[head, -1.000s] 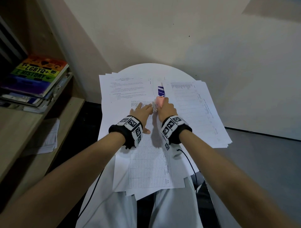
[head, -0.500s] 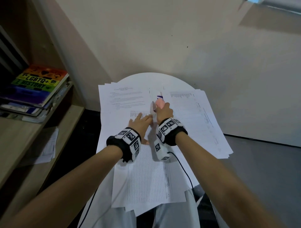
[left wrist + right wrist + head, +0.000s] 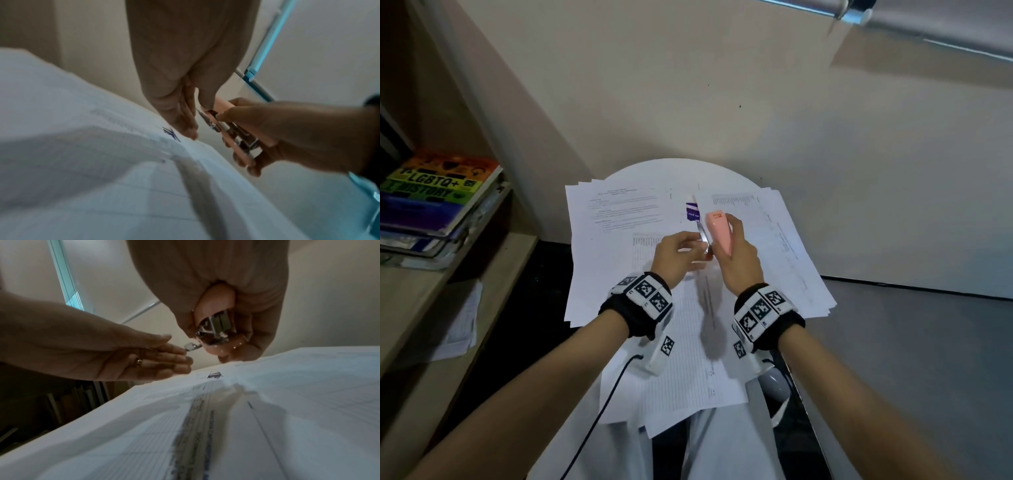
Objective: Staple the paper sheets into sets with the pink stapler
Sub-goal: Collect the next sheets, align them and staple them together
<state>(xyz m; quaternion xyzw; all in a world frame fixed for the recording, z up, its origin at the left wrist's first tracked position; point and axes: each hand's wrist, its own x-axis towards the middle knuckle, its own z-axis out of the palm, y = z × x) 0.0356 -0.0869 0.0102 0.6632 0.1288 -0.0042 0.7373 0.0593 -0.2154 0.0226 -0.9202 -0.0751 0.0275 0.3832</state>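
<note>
The pink stapler [image 3: 719, 233] hangs tilted above the papers, gripped in my right hand [image 3: 732, 240]. Its metal arm [image 3: 703, 236] has swung away from the pink body. My left hand [image 3: 702, 246] reaches in from the left, and its thumb and fairly straight fingers pinch the tip of that arm [image 3: 191, 347]. In the left wrist view my thumb touches the stapler [image 3: 224, 105] at its pink end. Paper sheets lie in three spreads: a gridded stack [image 3: 688, 359] in front, a text stack [image 3: 619, 212] at the left, another stack [image 3: 774, 240] at the right.
A small purple-and-white box [image 3: 692, 212] lies between the two far stacks. The round white table [image 3: 674, 171] stands against the wall. To the left, a wooden shelf holds a pile of books [image 3: 434, 195], with loose paper [image 3: 462, 325] lower down. Cables run from both wrists.
Both hands came up off the front gridded sheet. My right hand lifted the stapler into the air, and my left hand left the paper and took the stapler's metal arm.
</note>
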